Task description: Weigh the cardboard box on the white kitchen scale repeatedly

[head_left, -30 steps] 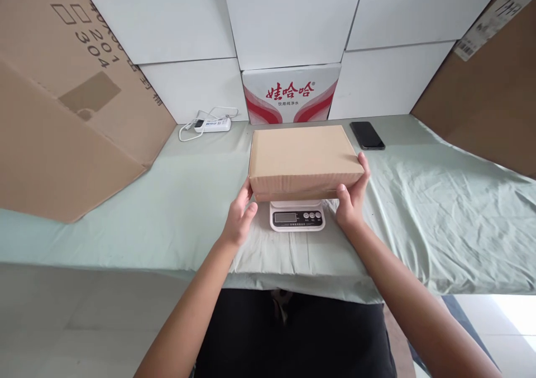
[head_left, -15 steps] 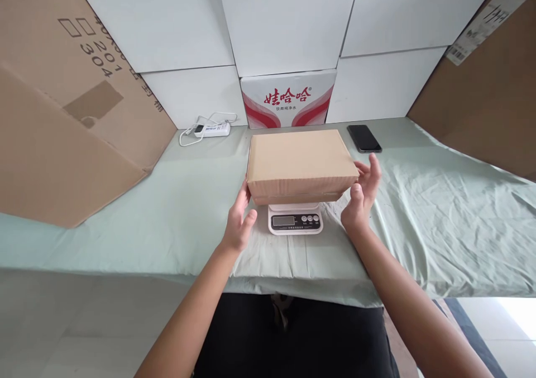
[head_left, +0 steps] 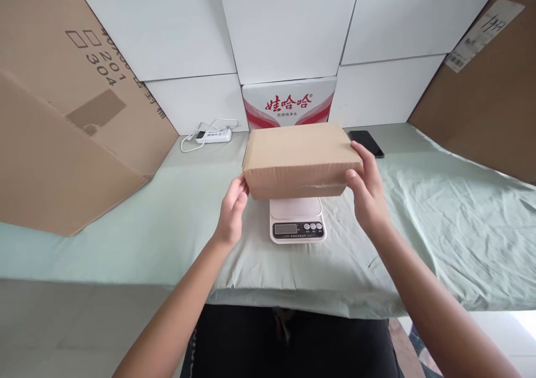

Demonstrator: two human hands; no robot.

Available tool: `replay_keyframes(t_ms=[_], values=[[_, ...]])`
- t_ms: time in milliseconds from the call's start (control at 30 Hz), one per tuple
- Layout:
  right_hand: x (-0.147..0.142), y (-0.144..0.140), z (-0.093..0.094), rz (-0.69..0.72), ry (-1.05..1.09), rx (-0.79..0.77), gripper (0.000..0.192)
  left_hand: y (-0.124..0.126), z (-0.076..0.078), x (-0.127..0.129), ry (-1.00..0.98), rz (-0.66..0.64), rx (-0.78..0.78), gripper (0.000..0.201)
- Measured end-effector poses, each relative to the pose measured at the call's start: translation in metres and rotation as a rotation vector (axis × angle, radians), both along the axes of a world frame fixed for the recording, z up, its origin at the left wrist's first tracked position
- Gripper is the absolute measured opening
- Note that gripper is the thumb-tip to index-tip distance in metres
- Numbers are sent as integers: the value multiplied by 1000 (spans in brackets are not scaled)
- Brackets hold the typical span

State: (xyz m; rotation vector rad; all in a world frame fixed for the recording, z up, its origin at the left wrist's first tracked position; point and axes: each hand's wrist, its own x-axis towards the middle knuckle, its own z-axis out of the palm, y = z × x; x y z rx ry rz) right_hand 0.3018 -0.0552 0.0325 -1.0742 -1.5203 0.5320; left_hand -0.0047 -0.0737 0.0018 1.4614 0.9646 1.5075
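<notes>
A plain brown cardboard box (head_left: 299, 149) is held between my two hands above a white kitchen scale (head_left: 298, 233). My left hand (head_left: 233, 207) grips the box's left end, its fingers partly hidden behind and under the corner. At the other end, my right hand (head_left: 368, 191) has its thumb on the front face and its fingers over the right edge. Part of the scale's white platform shows below the box, and its small display looks blank. The rest of the platform is hidden by the box.
A black phone (head_left: 367, 143) lies behind my right hand. A white power strip (head_left: 213, 136) with its cable sits at the back left. Large cardboard panels (head_left: 75, 160) flank both sides, and a printed white carton (head_left: 288, 103) stands against the back on the green cloth (head_left: 176, 244).
The box has come up off the scale, uncovering part of the platform. My right hand has closed from loosely touching the right end to gripping it.
</notes>
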Motion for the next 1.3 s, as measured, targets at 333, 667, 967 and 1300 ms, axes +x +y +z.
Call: replay_keyframes(t_ms=[333,667,967,1300], values=[[-16,135,-54,-103,144,57,93,116,-26,22,-129,71,-85,85],[-13,145,-91,-123,94,59,99,128,-52,21,-149,78,-157,79],[-9,151,-95,-107,51,54,96,125,-51,21,-100,101,-151,72],[-5,158,-98,-78,68,9,105,122,-47,21,-88,111,-166,74]])
